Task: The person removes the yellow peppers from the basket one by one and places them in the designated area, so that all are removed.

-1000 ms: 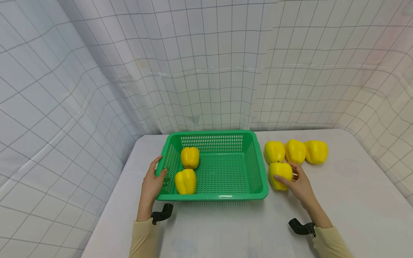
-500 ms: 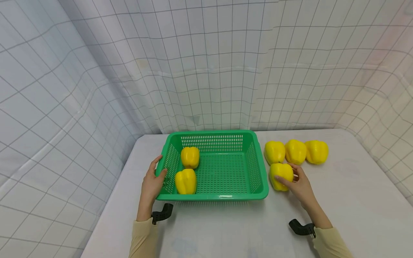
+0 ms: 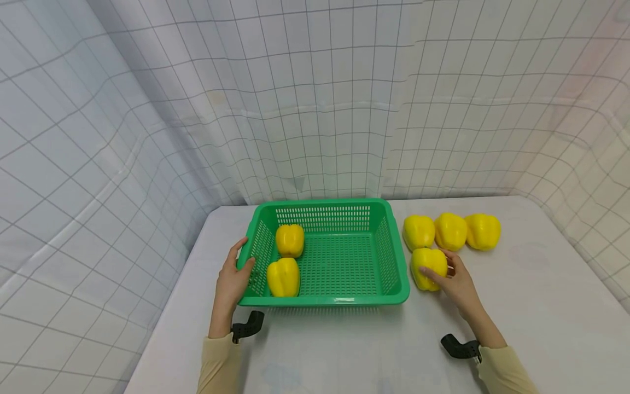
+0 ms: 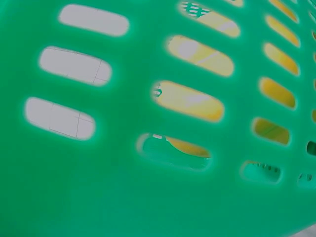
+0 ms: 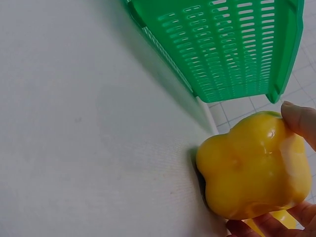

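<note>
My left hand grips the left rim of a green plastic basket, thumb over the inner side and fingers outside. Inside the basket, along its left side, lie two yellow bell peppers, one farther back and one in front. To the right of the basket my right hand holds another yellow bell pepper between thumb and fingers. In the right wrist view this bell pepper is low over the white table, its underside at the surface. Slotted basket wall fills the left wrist view.
Behind the held pepper, three more yellow bell peppers stand in a row: left, middle and right. The white table is bordered at the back and sides by grid-patterned white curtains.
</note>
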Demonstrator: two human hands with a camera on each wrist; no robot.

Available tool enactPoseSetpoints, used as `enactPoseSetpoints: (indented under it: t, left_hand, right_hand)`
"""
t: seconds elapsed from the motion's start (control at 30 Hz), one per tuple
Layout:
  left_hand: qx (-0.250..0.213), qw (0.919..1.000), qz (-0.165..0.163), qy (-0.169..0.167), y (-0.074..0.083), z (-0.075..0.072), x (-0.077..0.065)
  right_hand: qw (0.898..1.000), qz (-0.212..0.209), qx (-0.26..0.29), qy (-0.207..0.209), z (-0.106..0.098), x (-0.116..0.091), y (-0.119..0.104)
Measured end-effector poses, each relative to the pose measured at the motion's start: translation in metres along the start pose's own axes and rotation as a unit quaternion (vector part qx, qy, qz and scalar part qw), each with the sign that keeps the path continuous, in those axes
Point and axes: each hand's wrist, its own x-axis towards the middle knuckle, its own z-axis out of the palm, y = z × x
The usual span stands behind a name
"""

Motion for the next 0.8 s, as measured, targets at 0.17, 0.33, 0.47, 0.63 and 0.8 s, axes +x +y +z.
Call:
enactPoseSetpoints:
  t: [0.17, 0.33, 0.47, 0.63, 0.8]
  left_hand:
    - [0.000, 1.0000, 0.002, 0.004, -0.0005, 0.0006, 0.0003]
    - [0.001, 1.0000, 0.003, 0.002, -0.0010, 0.0004, 0.0004]
    - [0.001, 1.0000, 0.002, 0.000, -0.0009, -0.0001, 0.0003]
    - [0.004, 1.0000, 0.001, 0.000, -0.0008, -0.0004, -0.0001]
    - [0.005, 1.0000, 0.001, 0.000, -0.0006, -0.0002, 0.0000]
  right_hand:
    - [1.000, 0.001, -0.001, -0.003, 0.0002, -0.0002, -0.0003]
    - [1.000, 0.000, -0.004, 0.000, 0.0008, 0.0005, 0.0011]
    - [1.000, 0.006, -0.002, 0.000, 0.0015, 0.0007, 0.0015]
    - [1.000, 0.006, 0.001, -0.001, 0.0018, 0.0003, 0.0016]
    - [1.000, 0.007, 0.004, 0.000, 0.0021, -0.0003, 0.0018]
